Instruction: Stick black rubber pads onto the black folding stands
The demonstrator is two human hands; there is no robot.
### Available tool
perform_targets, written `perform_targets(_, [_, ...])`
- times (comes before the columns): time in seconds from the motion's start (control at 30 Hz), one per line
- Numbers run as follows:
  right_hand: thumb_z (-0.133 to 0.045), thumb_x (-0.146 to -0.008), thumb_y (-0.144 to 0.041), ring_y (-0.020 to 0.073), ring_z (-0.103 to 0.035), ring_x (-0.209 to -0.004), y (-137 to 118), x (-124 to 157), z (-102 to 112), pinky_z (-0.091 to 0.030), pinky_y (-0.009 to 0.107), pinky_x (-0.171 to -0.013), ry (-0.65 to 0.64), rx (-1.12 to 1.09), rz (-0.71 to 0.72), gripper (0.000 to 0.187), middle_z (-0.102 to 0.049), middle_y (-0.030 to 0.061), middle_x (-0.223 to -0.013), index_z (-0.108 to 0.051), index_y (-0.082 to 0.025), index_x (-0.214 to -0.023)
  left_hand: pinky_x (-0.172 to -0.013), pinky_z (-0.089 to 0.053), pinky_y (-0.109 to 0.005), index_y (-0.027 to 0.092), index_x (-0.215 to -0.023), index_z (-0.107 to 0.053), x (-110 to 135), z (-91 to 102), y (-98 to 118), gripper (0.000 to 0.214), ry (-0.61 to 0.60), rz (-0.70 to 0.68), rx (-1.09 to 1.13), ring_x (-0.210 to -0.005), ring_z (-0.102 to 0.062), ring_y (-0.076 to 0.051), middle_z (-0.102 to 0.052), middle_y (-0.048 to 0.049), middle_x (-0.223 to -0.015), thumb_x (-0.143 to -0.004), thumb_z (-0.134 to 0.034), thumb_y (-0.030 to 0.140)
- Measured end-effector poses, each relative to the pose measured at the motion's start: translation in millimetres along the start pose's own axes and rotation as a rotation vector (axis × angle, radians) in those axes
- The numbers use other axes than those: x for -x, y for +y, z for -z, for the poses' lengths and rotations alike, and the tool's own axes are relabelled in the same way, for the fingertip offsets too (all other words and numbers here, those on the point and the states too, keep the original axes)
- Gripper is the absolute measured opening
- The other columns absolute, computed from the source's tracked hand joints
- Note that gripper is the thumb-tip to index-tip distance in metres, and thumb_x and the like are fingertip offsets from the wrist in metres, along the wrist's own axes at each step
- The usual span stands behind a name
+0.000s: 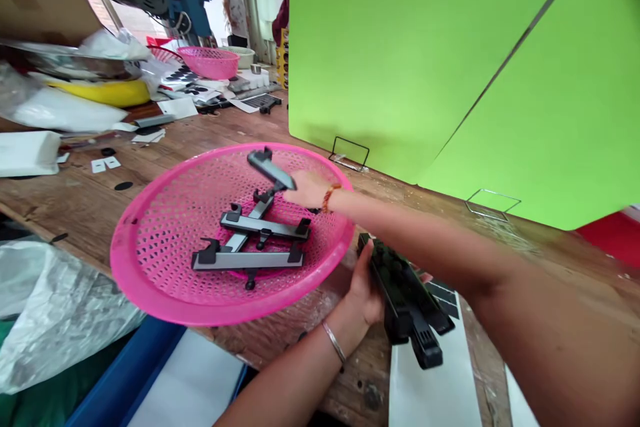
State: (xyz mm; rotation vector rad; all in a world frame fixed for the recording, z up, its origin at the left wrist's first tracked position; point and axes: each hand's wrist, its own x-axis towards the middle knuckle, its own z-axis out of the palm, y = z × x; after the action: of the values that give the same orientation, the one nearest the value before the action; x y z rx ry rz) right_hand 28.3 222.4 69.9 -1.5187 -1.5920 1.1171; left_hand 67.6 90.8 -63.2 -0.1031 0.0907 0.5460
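Our right hand point(307, 188) grips a flat grey plastic bracket point(271, 169) above the round, perforated pink plastic basket point(150, 260) on the worn wooden table point(75, 193); two matching brackets point(250, 240) lie crossed inside. Our left hand point(367, 290) clasps a stack of ribbed black plastic parts point(407, 293), its fingers hidden behind them

Bare wooden tabletop point(210, 130) lies open behind the round pink perforated plastic basket point(150, 267); tall green partition boards point(400, 47) wall off the right.
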Motion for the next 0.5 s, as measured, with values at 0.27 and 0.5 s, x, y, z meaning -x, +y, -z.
perform_targets(0.27, [-0.06,-0.083,-0.031,0.0117,-0.06,-0.053,39,114,125,-0.049,0.022,-0.049,0.116,-0.207,-0.106,0.048,-0.067,0.0029,-0.07,-0.048,-0.011,-0.124,-0.104,-0.031,-0.055,0.008,-0.111,-0.063,3,-1.4,5,0.07,-0.109,0.001,-0.083,-0.119,-0.053,-0.038,-0.065,-0.0201,-0.114,-0.081,-0.043,0.069])
perform_targets(0.5, [-0.064,-0.079,-0.042,0.0123,-0.059,-0.049,105,205,145,-0.047,0.022,-0.045,0.097,-0.424,-0.367,0.031,-0.067,0.0036,-0.064,-0.062,-0.014,-0.091,-0.103,-0.034,-0.053,0.011,-0.123,-0.058,4,-7.0,0,0.072,-0.071,-0.055,-0.215,-0.115,-0.056,-0.034,-0.065,-0.0158,-0.117,-0.083,-0.042,0.069])
